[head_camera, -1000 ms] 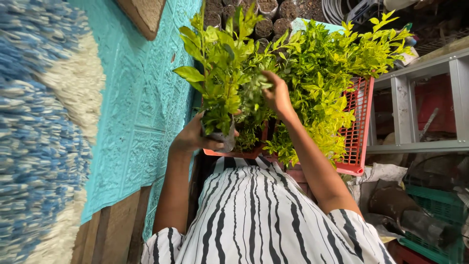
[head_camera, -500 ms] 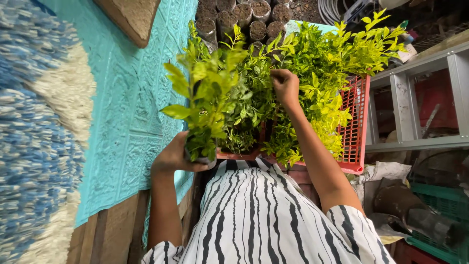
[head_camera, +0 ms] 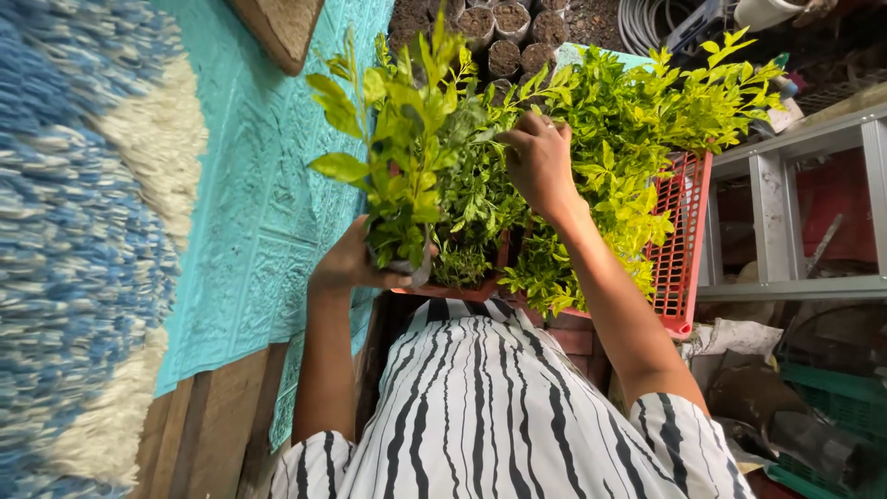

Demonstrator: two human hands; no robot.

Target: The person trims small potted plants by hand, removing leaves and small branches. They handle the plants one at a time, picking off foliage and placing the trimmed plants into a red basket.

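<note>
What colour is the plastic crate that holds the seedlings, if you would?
Red, seen in the head view: the crate.

leafy green seedling (head_camera: 397, 139), upright, small bag pot, beside red crate (head_camera: 684, 231)

There is 1 view only, from a camera on the person's head, tipped steeply down along the striped shirt (head_camera: 499, 407) so the chest fills the bottom edge. It faces forward over a red crate (head_camera: 682, 231) of leafy seedlings, close enough that both forearms run up the middle. The turquoise wall panel (head_camera: 268, 185) stands at left, metal shelving (head_camera: 785, 222) at right.
</note>
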